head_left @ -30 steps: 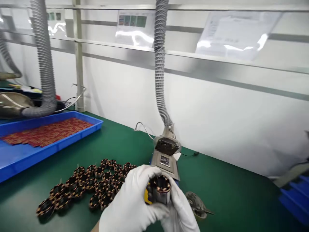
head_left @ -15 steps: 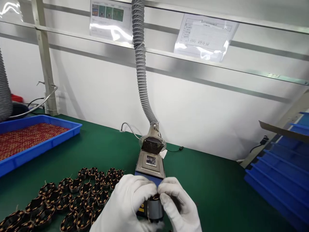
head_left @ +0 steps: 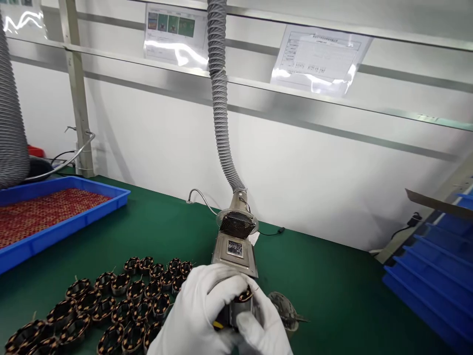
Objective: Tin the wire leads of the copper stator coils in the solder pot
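Observation:
Both my hands wear white gloves and meet at the bottom middle of the view. My left hand (head_left: 201, 315) is curled over a round metal stator with copper windings (head_left: 242, 301). My right hand (head_left: 264, 330) grips the same stator from below and to the right. Just behind them stands a small metal machine with a round grille (head_left: 236, 244) fed by a grey ribbed hose (head_left: 220, 98). A cluster of several similar wound stators (head_left: 121, 305) lies on the green table (head_left: 332, 291) to the left of my hands.
A blue tray of red-brown parts (head_left: 55, 212) sits at the far left. Stacked blue trays (head_left: 436, 276) stand at the right edge. A small metal dish (head_left: 283, 308) lies right of my hands. A second hose (head_left: 13, 118) hangs at the left, with papers on the back rail.
The view swung right, then slightly back. My hands kept the stator, turning it; my left hand now covers more of its top and the right sits lower.

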`<action>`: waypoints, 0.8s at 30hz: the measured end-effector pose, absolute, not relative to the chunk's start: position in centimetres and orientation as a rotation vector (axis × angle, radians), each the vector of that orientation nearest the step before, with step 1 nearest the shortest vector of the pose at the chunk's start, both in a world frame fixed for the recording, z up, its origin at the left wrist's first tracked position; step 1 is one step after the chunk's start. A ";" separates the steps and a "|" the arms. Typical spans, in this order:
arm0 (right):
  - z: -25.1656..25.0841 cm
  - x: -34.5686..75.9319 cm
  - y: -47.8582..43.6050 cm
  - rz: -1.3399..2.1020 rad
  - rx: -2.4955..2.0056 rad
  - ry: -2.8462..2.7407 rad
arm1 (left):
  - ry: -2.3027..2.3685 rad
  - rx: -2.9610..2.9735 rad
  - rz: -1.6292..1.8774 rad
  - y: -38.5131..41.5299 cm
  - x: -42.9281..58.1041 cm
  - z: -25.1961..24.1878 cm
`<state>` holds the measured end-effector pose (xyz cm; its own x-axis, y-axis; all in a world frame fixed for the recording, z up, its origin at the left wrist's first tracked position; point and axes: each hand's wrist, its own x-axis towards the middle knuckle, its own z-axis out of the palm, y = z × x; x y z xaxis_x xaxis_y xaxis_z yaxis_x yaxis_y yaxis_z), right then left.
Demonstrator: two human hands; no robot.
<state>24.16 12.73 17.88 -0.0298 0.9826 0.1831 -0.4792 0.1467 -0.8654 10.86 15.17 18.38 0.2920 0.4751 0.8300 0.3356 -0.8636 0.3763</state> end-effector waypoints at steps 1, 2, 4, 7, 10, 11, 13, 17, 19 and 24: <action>17.9 23.7 12.7 1.363 -0.664 -0.931 | 0.783 2.385 1.595 15.2 10.8 18.4; 17.9 23.5 12.7 1.386 -0.648 -0.901 | 0.776 2.347 1.561 15.2 10.7 18.5; 17.6 23.3 12.8 1.412 -0.639 -0.846 | 0.673 2.270 1.535 15.5 10.5 18.6; 16.8 23.5 12.9 1.466 -0.635 -0.850 | 0.566 2.071 1.618 16.1 10.2 18.6; 16.3 23.9 13.0 1.578 -0.597 -0.887 | 0.725 1.618 1.692 16.4 9.5 18.4; 16.2 24.1 13.0 1.608 -0.584 -0.884 | 0.774 1.467 1.704 16.4 9.3 18.5; 16.1 24.3 13.0 1.627 -0.570 -0.866 | 0.815 1.330 1.626 16.1 9.0 18.9; 16.3 24.3 13.1 1.562 -0.596 -0.878 | 0.633 1.397 1.255 15.4 9.8 19.7; 16.4 24.0 13.1 1.506 -0.614 -0.886 | 0.504 1.318 1.257 15.2 10.7 19.7; 16.5 23.2 12.8 1.489 -0.625 -0.887 | 0.407 1.257 1.453 15.3 11.3 18.7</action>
